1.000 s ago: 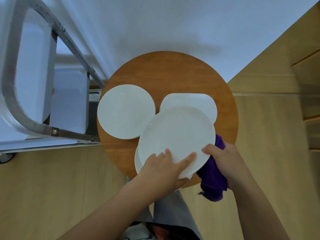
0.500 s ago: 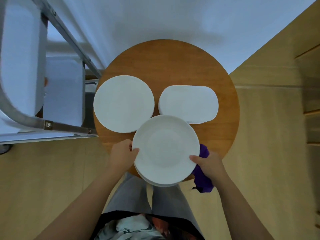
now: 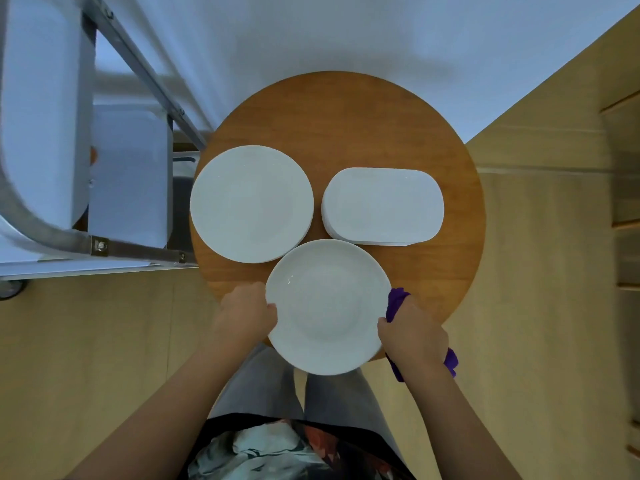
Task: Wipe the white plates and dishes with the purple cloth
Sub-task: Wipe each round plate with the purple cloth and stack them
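A round white plate [image 3: 327,306] lies level at the near edge of a round wooden table [image 3: 346,116], overhanging it toward me. My left hand [image 3: 244,315] grips the plate's left rim. My right hand [image 3: 412,336] holds the bunched purple cloth [image 3: 396,301] and its thumb touches the plate's right rim. A second round white plate [image 3: 251,204] sits at the left of the table. A stack of white oblong dishes [image 3: 382,206] sits at the right.
A metal-framed trolley [image 3: 104,245] with white panels stands close against the table's left side. Wooden floor surrounds the table, and a white wall runs behind it. Wooden furniture edges [image 3: 623,220] show at the far right.
The plate was tilted up over the oblong dishes a second ago; it now lies flat at the near edge. My left hand shifted from the plate's front to its left rim.
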A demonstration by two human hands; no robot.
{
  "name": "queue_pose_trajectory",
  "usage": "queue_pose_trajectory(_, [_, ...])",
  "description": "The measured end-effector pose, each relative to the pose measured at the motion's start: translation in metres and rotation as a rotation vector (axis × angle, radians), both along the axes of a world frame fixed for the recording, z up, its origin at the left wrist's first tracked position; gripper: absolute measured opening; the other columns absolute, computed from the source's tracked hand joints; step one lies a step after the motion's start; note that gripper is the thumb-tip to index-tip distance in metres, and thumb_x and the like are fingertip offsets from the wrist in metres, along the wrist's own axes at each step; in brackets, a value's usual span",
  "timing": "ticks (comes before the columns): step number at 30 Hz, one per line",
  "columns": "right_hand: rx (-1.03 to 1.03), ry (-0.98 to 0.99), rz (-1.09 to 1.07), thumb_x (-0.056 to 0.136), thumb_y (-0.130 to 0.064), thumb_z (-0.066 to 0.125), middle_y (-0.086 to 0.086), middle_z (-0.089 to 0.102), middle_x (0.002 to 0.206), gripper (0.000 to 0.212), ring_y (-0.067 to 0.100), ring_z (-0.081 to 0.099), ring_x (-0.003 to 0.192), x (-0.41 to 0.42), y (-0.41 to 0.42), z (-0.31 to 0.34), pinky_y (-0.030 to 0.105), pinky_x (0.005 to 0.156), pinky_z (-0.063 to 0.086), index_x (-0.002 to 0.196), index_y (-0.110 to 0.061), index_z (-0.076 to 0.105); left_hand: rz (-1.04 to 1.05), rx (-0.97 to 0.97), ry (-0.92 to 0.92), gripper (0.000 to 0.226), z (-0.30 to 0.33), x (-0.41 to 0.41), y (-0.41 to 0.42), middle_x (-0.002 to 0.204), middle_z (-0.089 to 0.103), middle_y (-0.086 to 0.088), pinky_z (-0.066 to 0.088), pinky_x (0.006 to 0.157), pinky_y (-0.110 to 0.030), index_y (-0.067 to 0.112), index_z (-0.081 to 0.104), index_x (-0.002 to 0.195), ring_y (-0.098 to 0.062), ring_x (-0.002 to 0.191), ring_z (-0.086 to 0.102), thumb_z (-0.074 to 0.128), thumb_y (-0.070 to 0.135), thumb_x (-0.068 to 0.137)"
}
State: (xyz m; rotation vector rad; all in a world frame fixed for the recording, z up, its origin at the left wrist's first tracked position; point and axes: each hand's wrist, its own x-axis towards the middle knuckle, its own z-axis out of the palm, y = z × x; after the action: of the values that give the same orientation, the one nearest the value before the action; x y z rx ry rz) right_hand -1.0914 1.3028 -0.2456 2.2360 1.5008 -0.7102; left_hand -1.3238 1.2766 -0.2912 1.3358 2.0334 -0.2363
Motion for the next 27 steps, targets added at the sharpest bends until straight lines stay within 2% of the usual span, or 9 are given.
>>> queue_pose_trajectory(2, [0.039,0.005,0.018,0.087,-0.030,0.055,-0.008,0.040,0.065,0.022,0.008,0.041,0.054,-0.001,0.001,0.005,0.022,0.043,0.024,0.089,-0.021,0.036,-0.013,-0.012,-0.028,0.014,0.000,0.000,0.002,0.075,0.057,0.003,0.039,0.056,-0.018,0.018,0.056,0.080,-0.010,0.066,0.054,0.051,0.025,0.092])
queue_pose_trajectory(5, [0.119,0.031,0.025,0.087,-0.031,0.055,-0.009,0.041,0.066,0.021,0.009,0.045,0.059,-0.006,0.004,0.016,0.023,0.047,0.029,0.089,-0.021,0.038,-0.087,-0.018,-0.041,0.015,0.003,-0.003,0.003,0.076,0.057,0.007,0.031,0.048,-0.015,0.021,0.056,0.085,-0.007,0.063,0.051,0.050,0.032,0.092])
queue_pose_trajectory(8, [0.192,0.069,0.032,0.086,-0.033,0.057,-0.009,0.047,0.069,0.021,0.008,0.046,0.059,-0.014,0.010,0.025,0.022,0.046,0.028,0.096,-0.019,0.044,-0.078,-0.047,-0.057,0.030,0.006,-0.003,0.007,0.062,0.051,0.009,0.030,0.046,-0.016,0.022,0.054,0.073,-0.006,0.053,0.048,0.048,0.045,0.093])
queue_pose_trajectory(11, [0.258,0.155,0.079,0.087,-0.036,0.058,-0.009,0.050,0.074,0.024,0.008,0.047,0.062,-0.028,0.019,0.031,0.017,0.045,0.027,0.102,-0.019,0.047,0.298,0.061,-0.147,0.048,0.009,-0.013,0.019,0.049,0.041,0.005,0.030,0.046,-0.019,0.019,0.043,0.056,-0.007,0.044,0.037,0.050,0.050,0.091])
queue_pose_trajectory(13, [0.252,0.238,0.113,0.089,-0.037,0.057,-0.010,0.051,0.080,0.025,0.008,0.049,0.067,-0.041,0.026,0.030,0.014,0.047,0.029,0.106,-0.021,0.048,0.544,0.150,-0.185,0.051,0.011,-0.030,0.028,0.053,0.047,0.000,0.037,0.049,-0.023,0.016,0.044,0.056,-0.013,0.049,0.044,0.046,0.050,0.094])
queue_pose_trajectory(16, [0.223,0.343,0.143,0.091,-0.036,0.054,-0.011,0.051,0.084,0.026,0.008,0.051,0.070,-0.064,0.034,0.023,0.011,0.052,0.033,0.113,-0.023,0.050,0.766,0.156,-0.255,0.052,0.011,-0.056,0.038,0.066,0.060,-0.006,0.050,0.067,-0.033,0.012,0.051,0.063,-0.021,0.064,0.060,0.042,0.052,0.094])
queue_pose_trajectory(21, [0.262,0.427,0.146,0.091,-0.033,0.054,-0.008,0.056,0.081,0.020,0.010,0.055,0.067,-0.099,0.048,0.016,0.016,0.056,0.041,0.109,-0.023,0.051,0.721,0.117,-0.204,0.047,0.003,-0.080,0.050,0.062,0.062,-0.004,0.054,0.081,-0.041,0.009,0.058,0.063,-0.019,0.061,0.060,0.051,0.043,0.094])
queue_pose_trajectory(27, [0.294,0.507,0.107,0.092,-0.031,0.054,-0.006,0.055,0.086,0.018,0.014,0.059,0.080,-0.131,0.057,0.016,0.024,0.071,0.048,0.105,-0.022,0.047,0.705,0.054,-0.234,0.037,-0.003,-0.094,0.059,0.063,0.061,-0.003,0.052,0.076,-0.037,0.009,0.057,0.067,-0.017,0.062,0.058,0.057,0.037,0.092])
